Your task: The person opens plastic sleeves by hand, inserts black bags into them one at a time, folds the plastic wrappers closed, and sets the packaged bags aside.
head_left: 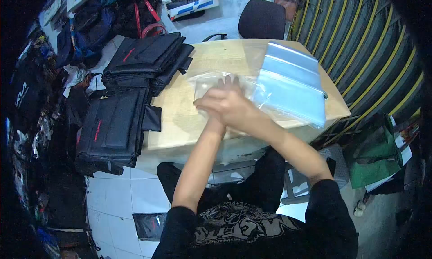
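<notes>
Both my hands are over a clear plastic bag (204, 84) on the wooden table (173, 119). My right hand (234, 106) crosses over my left hand (212, 105) and hides much of it. Some fingers reach forward onto the plastic, but motion blur hides how they are bent. To the right of my hands lies a stack of light-blue clear plastic sleeves (292, 79). Left of them are folded black padded items with red lettering, one pile (139, 61) at the back and another (114, 124) nearer me.
A black chair (262, 19) stands behind the table. A folding metal gate (360, 38) runs along the right, with a green bag (375, 155) below it. Dark bundles crowd the left side. A small black packet (150, 226) lies on the tiled floor.
</notes>
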Tool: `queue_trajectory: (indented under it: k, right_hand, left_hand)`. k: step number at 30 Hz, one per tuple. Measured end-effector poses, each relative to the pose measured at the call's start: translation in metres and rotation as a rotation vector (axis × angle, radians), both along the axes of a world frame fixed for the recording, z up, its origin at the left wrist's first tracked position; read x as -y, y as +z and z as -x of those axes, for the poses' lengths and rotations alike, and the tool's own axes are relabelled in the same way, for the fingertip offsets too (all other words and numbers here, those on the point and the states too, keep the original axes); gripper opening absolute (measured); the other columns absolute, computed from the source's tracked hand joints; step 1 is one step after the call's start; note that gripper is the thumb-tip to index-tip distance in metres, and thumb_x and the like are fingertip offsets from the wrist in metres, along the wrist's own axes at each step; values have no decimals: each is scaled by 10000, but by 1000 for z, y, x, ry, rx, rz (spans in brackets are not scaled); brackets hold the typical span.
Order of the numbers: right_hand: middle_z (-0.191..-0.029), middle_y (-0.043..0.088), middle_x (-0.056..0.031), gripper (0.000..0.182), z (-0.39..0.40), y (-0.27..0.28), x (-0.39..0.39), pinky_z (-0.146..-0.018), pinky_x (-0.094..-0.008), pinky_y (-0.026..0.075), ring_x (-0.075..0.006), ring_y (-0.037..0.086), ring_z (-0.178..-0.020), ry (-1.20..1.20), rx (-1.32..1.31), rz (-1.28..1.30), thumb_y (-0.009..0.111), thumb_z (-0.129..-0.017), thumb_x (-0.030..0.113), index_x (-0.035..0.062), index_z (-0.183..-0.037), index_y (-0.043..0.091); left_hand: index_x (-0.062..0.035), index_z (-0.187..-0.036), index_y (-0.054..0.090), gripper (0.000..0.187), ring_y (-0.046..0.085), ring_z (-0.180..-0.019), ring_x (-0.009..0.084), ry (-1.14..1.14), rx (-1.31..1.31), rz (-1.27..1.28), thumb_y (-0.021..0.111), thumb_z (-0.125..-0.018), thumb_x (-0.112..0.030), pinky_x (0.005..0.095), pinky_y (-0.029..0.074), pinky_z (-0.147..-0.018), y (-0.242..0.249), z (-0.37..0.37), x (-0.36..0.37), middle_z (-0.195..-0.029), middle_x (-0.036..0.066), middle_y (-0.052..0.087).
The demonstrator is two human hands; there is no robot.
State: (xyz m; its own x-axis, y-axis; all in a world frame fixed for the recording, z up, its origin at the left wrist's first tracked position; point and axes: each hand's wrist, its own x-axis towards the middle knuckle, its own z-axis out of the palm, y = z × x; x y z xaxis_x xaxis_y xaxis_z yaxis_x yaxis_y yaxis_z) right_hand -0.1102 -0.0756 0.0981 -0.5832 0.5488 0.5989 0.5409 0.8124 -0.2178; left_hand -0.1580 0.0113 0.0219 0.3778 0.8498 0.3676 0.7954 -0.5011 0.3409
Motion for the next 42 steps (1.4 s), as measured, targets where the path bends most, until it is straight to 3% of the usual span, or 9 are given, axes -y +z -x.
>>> queue_trajectory:
  k: [10,11,14,19,22,26,30,36,42]
  right_hand:
    - [-844,692,-140,167,-21,34,57,-713,-346,524,-255,672,-749,-40,-391,563,651,-798,109,11,-927,697]
    - [-793,695,-67,165,-26,30,57,-510,-232,457,-91,598,-551,21,-425,545,688,-823,145,66,-965,718]
    - [-778,693,-59,171,-37,32,61,-481,-228,441,-72,572,-518,86,-361,475,688,-832,156,62,-971,718]
    - [-760,689,-41,155,-38,32,74,-431,-202,377,-34,489,-475,200,-400,847,699,-827,106,47,-969,718]
    - [-742,687,-38,163,-37,29,78,-428,-205,368,-24,483,-481,244,-374,923,700,-827,110,48,-976,718]
    - [-721,683,-34,176,-36,11,77,-458,-213,379,-38,508,-518,289,-332,954,702,-820,95,71,-993,721]
    - [-809,706,-39,160,-38,20,81,-569,-225,445,-72,591,-640,260,-256,1028,702,-823,110,85,-979,726]
    - [-797,704,-46,151,-48,6,67,-611,-247,469,-92,613,-673,77,-335,656,707,-820,144,86,-957,730]
    - [-660,637,-25,146,-52,15,78,-368,-209,319,-37,449,-416,300,-318,1062,669,-853,75,41,-988,712]
  left_hand:
    - [-17,-896,605,277,574,-771,205,-112,-167,491,521,-903,-281,317,465,-696,-5,10,-61,-841,79,606]
    - [-21,-888,606,277,568,-760,191,-192,-105,674,523,-908,-284,304,461,-688,4,14,-65,-825,67,602]
    - [-32,-865,607,279,551,-728,149,-349,406,1237,528,-922,-294,264,449,-663,34,30,-92,-776,33,590]
    - [-57,-1005,558,358,563,-762,177,-358,1732,824,637,-864,-376,314,488,-664,13,18,-128,-863,76,580]
    - [-39,-1166,478,605,559,-913,248,-239,2038,819,649,-822,-506,409,491,-785,3,13,-145,-1047,132,552]
    - [27,-1388,244,1070,457,-1138,410,-436,1838,888,545,-728,-760,641,335,-930,5,8,-133,-1245,224,450]
    - [50,-1290,390,950,503,-1111,340,-131,1770,1170,481,-783,-748,530,393,-936,21,3,-118,-1220,220,491]
    - [37,-1383,340,813,412,-1241,302,-234,1471,277,687,-821,-437,405,457,-907,32,14,-116,-1365,247,375]
    - [-101,-1439,-225,1267,256,-1341,357,23,1538,314,786,-722,-366,491,389,-995,59,26,-98,-1514,216,43]
